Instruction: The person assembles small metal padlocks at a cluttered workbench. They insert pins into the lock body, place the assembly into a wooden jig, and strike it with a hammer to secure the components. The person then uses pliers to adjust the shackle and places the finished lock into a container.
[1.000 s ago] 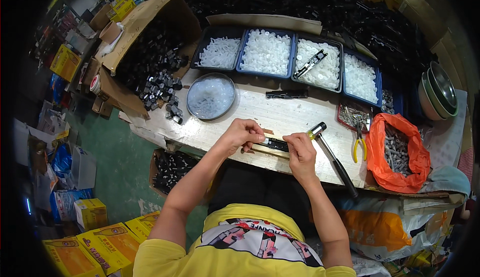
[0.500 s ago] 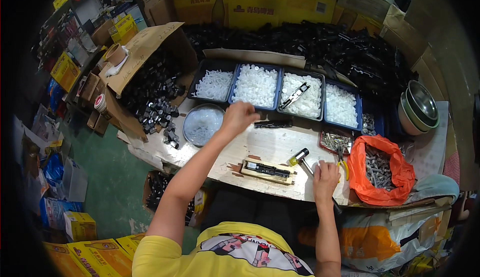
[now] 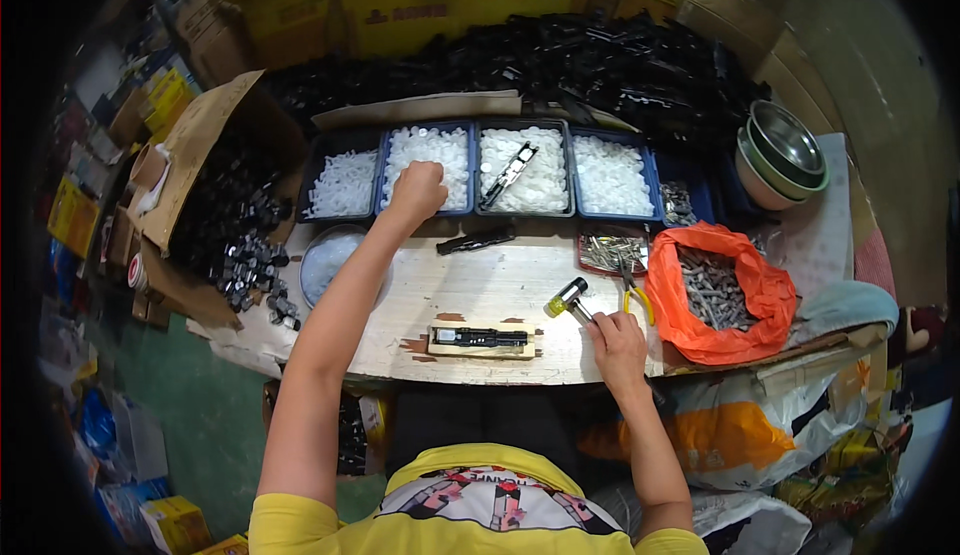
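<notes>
My left hand (image 3: 418, 193) is at the tray of white round plastic pieces (image 3: 430, 143), second from the left. Its fingers are bunched, hiding anything between them. My right hand (image 3: 618, 345) is closed around the handle of a small hammer (image 3: 567, 297) with a yellow and black head, which lies on the bench. In front of me a long wooden block (image 3: 482, 353) cradles a black narrow part with metal pieces (image 3: 480, 337). Another black part (image 3: 476, 240) rests on the bench below the trays.
Other trays hold white tubes (image 3: 345, 183), white discs with a metal-and-black part (image 3: 510, 175) on top, and white pieces (image 3: 612, 177). To the right are yellow-handled pliers (image 3: 637, 300), an orange bag (image 3: 665, 300) of grey parts and stacked bowls (image 3: 785, 155). Black parts (image 3: 560, 60) pile behind.
My left hand has moved from above the bench to the tray of white round pieces, and its fingers have bunched. The view has shifted. My right hand stays at the hammer.
</notes>
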